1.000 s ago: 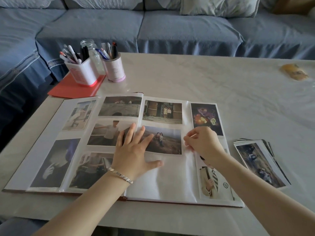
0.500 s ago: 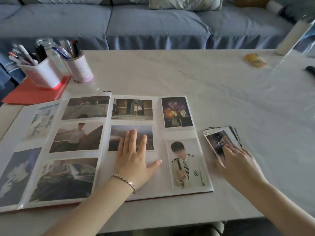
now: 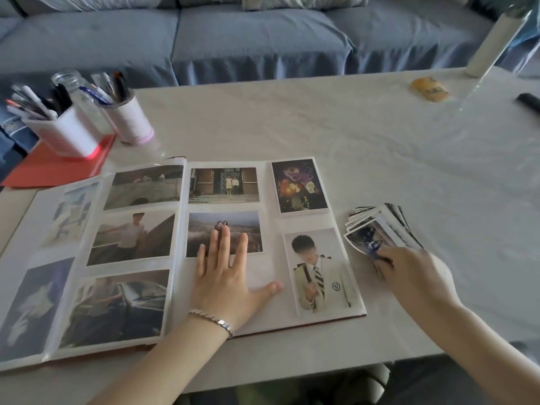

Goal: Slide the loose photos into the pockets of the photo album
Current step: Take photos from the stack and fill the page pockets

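Note:
The photo album [image 3: 271, 252] lies open on the table, with photos in most of its clear pockets. My left hand [image 3: 225, 276] rests flat with spread fingers on the right page, over the lower edge of a landscape photo [image 3: 225, 229] and an unfilled pocket below it. To the right of the album lies a fanned stack of loose photos [image 3: 377, 226]. My right hand [image 3: 409, 273] is at the stack's near edge, its curled fingers pinching the top photo [image 3: 365, 238].
Two pen holders [image 3: 70, 133] and a glass jar [image 3: 70, 83] stand on a red folder [image 3: 58, 165] at the back left. A yellow packet [image 3: 429, 89], a white cylinder [image 3: 491, 45] and a dark object [image 3: 529, 102] lie at the back right. A blue sofa [image 3: 248, 39] runs behind the table.
My right hand left the album's right page, moved right to the loose stack, and now pinches the top photo. My left hand stayed flat on the page.

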Motion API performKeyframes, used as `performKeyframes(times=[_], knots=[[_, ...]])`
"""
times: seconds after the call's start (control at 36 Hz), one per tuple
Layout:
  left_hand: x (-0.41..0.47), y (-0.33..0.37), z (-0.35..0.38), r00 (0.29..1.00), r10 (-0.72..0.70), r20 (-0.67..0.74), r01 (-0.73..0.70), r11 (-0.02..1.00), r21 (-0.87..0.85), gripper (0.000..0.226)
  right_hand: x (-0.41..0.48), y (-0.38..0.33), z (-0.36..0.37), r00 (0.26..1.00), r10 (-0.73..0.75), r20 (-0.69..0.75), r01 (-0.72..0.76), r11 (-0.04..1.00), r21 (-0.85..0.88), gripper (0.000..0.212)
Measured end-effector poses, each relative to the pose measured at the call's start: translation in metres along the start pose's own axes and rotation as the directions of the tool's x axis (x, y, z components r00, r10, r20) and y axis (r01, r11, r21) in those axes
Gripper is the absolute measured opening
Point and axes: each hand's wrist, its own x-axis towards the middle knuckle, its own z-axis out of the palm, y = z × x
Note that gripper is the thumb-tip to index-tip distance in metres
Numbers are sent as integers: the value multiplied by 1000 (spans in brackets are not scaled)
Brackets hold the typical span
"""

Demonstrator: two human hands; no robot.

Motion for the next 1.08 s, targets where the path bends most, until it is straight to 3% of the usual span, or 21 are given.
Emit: performKeyframes(times=[0.08,0.17,0.22,0.31,0.39,0.47,0.64,0.78,0.81,0.94,1.03,1.08], knots=[[0,0,3,1000,5,-5,-5,1000,-11,117,0,5,-6,964,41,-264,19,976,219,17],[-1,-1,4,999,11,-37,-10,1000,21,106,-4,-7,-10,825,-65,-561,311,882,355,18],[-2,-1,3,999,13,-42,-12,1000,9,94,-9,-20,-5,771,-206,-602,481,808,340,24],[-1,-2,3,999,18,-33,-19,999,-39,90,-19,-38,9,840,-263,-474,467,796,386,37],[0,-6,6,997,53,-55,-54,999,-6,96,-27,-45,15,937,-143,-318,313,749,585,45],[-1,-7,8,996,67,-62,-69,997,-22,93,-27,-46,13,979,-68,-190,183,696,694,58],[-1,-7,8,997,63,-51,-63,998,-15,93,-20,-40,15,997,22,-72,42,639,768,41],[0,-8,10,995,86,-58,-86,996,2,96,-18,-41,-2,992,92,81,-108,346,932,34],[0,-8,10,995,88,-53,-88,996,2,96,-16,-41,-4,990,93,104,-129,327,936,32],[-1,-6,7,997,75,-32,-75,997,-15,98,-10,-38,-11,979,40,202,-202,363,910,21],[-1,-6,7,997,67,-26,-67,998,5,98,-10,-34,-11,986,54,156,-165,401,901,12],[-2,-5,6,997,65,-28,-65,998,12,96,-10,-32,-10,988,113,101,-136,362,922,13]])
